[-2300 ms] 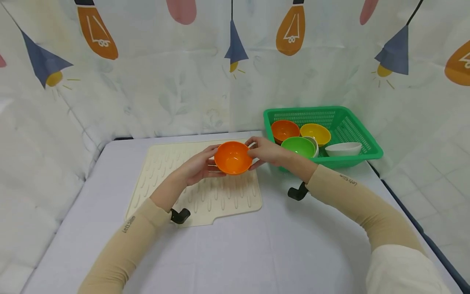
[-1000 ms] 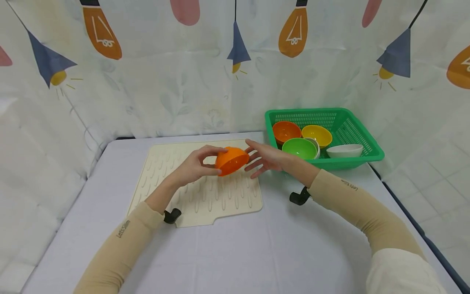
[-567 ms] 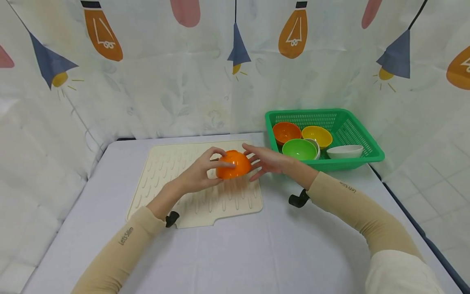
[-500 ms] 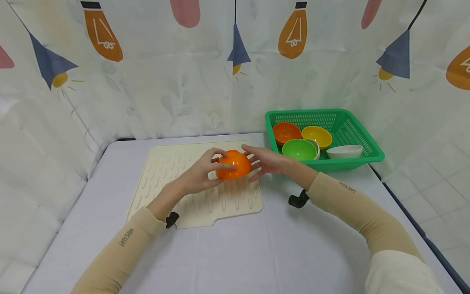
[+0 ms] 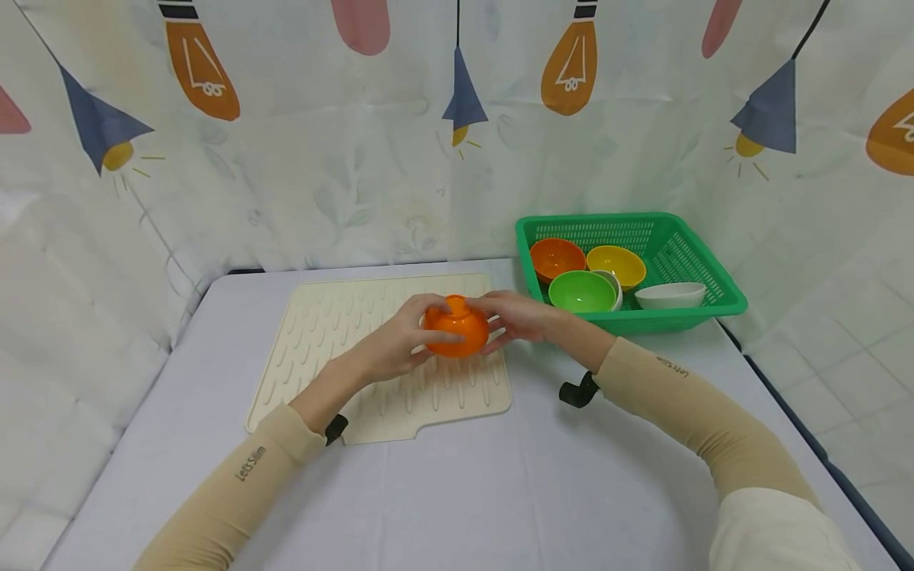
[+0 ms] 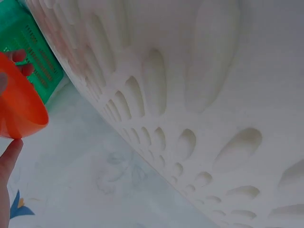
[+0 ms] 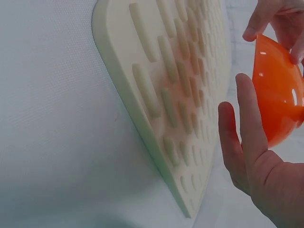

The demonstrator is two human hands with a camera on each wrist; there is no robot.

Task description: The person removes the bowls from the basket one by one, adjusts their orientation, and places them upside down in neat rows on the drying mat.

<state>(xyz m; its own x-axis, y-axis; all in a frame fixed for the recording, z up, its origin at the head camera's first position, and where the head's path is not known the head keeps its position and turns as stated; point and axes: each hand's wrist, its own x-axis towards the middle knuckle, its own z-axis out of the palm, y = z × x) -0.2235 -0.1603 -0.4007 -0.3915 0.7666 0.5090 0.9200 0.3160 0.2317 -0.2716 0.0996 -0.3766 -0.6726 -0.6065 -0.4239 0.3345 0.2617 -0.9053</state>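
An orange bowl (image 5: 467,321) is held upside down above the cream ridged mat (image 5: 314,349), its narrow foot upward. My left hand (image 5: 389,342) grips it from the left, with fingers spread over its side. My right hand (image 5: 524,315) holds its right side, near the foot and lower edge. In the right wrist view the bowl (image 7: 275,90) appears sideways, with two fairly straight fingers of the right hand (image 7: 266,166) alongside it; the thumb is hidden. At the left wrist view's edge, part of the bowl (image 6: 21,107) shows above a fingertip.
A green basket (image 5: 721,277) stands at the back right. Inside are an orange bowl (image 5: 557,258), a yellow bowl (image 5: 617,264), a green bowl (image 5: 581,292) and white bowls (image 5: 671,296). A white cloth (image 5: 457,500) covers the table, with a patterned curtain (image 5: 321,159) behind.
The orange bowl has turned from mouth-up to upside down. The right hand let go of it while the left turned it, and has now closed in on its right side again.
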